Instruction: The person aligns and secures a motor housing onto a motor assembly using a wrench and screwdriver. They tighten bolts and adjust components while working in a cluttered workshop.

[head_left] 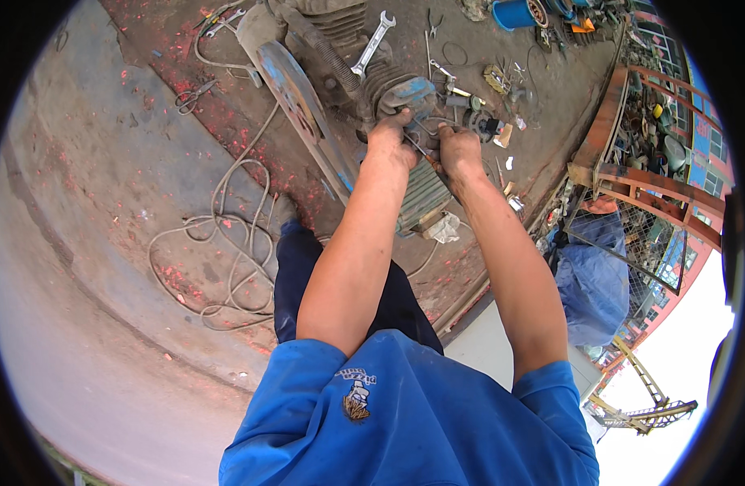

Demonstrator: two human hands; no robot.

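Note:
My left hand (391,136) is closed at the near side of a greasy finned machine with blue paint, which looks like an air compressor (388,81). To its right my right hand (460,151) has its fingers curled together. A thin dark rod with a reddish part (426,152) runs between the hands; its kind and which hand grips it are unclear. Fingertips and whatever they pinch are too small to make out. A large open-end wrench (374,44) lies on the machine just beyond my hands. Below them sits a ribbed grey-green motor casing (421,193).
A long belt guard (303,117) stands left of the machine. Looped hose or cable (226,235) lies on the stained ground, with pliers (196,95) farther up. Tools and loose parts (465,97) lie to the right, near a blue spool (514,14) and a rusty metal frame (603,121).

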